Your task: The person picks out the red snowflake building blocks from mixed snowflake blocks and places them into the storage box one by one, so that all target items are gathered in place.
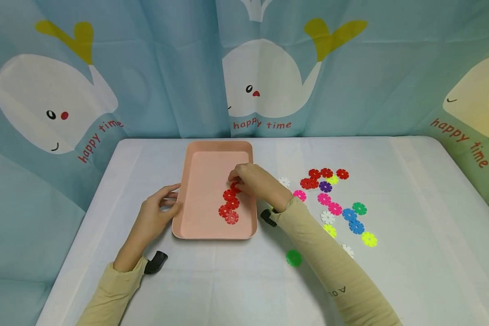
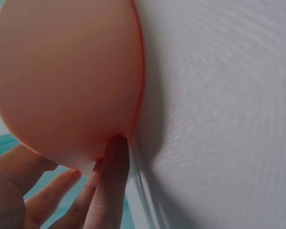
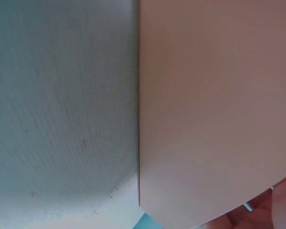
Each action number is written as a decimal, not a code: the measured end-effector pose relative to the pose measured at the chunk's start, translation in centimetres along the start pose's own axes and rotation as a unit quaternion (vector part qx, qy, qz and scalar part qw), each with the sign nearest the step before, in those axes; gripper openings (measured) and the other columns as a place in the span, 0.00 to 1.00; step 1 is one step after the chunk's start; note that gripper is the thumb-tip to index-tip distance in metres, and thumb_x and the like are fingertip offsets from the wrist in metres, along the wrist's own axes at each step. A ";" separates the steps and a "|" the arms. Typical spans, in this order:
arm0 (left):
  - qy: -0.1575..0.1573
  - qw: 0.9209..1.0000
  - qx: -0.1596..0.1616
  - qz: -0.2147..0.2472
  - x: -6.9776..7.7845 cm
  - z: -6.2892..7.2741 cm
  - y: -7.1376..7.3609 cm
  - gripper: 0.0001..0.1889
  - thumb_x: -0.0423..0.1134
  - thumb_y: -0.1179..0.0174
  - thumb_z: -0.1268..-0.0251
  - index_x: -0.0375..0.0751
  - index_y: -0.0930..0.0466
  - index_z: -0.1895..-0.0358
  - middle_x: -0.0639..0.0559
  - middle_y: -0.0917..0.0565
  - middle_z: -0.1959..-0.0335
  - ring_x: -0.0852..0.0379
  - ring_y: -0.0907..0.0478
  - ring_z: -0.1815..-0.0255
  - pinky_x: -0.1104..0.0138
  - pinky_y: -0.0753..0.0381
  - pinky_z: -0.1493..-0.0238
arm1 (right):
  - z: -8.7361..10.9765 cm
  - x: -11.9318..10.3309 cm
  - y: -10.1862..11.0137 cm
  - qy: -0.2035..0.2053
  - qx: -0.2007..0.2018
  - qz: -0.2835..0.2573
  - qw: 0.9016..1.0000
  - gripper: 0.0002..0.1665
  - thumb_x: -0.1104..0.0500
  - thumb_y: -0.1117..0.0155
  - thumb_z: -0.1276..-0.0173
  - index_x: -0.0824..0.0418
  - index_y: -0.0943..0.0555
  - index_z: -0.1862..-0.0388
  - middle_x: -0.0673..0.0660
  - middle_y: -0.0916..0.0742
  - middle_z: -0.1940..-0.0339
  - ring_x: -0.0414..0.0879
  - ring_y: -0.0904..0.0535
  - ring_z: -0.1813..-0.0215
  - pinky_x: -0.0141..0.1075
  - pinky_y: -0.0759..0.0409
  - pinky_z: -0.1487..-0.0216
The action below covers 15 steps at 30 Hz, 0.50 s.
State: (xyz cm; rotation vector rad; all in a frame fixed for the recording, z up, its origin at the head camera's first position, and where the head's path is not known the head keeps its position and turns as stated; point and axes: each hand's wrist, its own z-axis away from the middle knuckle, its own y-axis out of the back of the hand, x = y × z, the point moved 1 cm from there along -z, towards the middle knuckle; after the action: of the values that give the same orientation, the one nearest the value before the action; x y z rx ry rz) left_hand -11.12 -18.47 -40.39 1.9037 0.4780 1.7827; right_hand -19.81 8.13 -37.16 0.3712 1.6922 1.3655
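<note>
My left hand [image 1: 152,217] holds the left side of a shallow pink tray [image 1: 199,190], its fingertips and thumb at the rim. In the left wrist view, a finger [image 2: 112,181] lies against the tray's outer wall. My right hand [image 1: 252,181] reaches over the tray's right side and pinches a red notched plastic disc [image 1: 236,187], partly covered by the fingers. Several more red notched discs [image 1: 229,195] lie in a crooked row in the tray, running down toward its near end. The right wrist view is mostly filled by the tray's outer wall [image 3: 209,105].
Right of the tray lie scattered discs: red ones [image 1: 327,173] at the back, pink ones [image 1: 335,208], blue ones [image 1: 356,227], yellow [image 1: 369,239], white [image 1: 328,217], purple [image 1: 325,186] and green [image 1: 359,208]. A round green piece [image 1: 294,258] lies beside the right sleeve. A whale-print curtain [image 1: 179,68] hangs behind the table.
</note>
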 end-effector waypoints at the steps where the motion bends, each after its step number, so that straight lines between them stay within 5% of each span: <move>1: 0.001 1.000 0.000 -0.001 0.0 0.0 0.0 0.26 0.31 0.39 0.32 0.37 0.29 0.31 0.36 0.18 0.45 0.43 0.16 0.48 0.64 0.21 0.50 | 0.0 0.0 0.0 0.001 0.000 0.001 1.000 0.12 0.67 0.29 0.37 0.64 0.12 0.54 0.55 0.10 0.60 0.46 0.15 0.58 0.35 0.17 0.50; 15: 0.005 1.000 -0.003 0.000 0.0 0.0 0.0 0.26 0.31 0.39 0.31 0.37 0.30 0.31 0.35 0.18 0.44 0.42 0.17 0.47 0.53 0.21 0.47 | 1.2 -0.4 0.8 0.039 0.019 0.004 0.999 0.10 0.66 0.29 0.37 0.64 0.13 0.56 0.54 0.12 0.62 0.47 0.16 0.58 0.37 0.18 0.50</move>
State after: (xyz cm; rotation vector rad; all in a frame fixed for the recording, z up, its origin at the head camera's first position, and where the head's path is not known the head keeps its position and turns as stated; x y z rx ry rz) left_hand -11.13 -18.44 -40.39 1.8902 0.4755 1.7923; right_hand -18.89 8.83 -36.22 0.3510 1.7845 1.3706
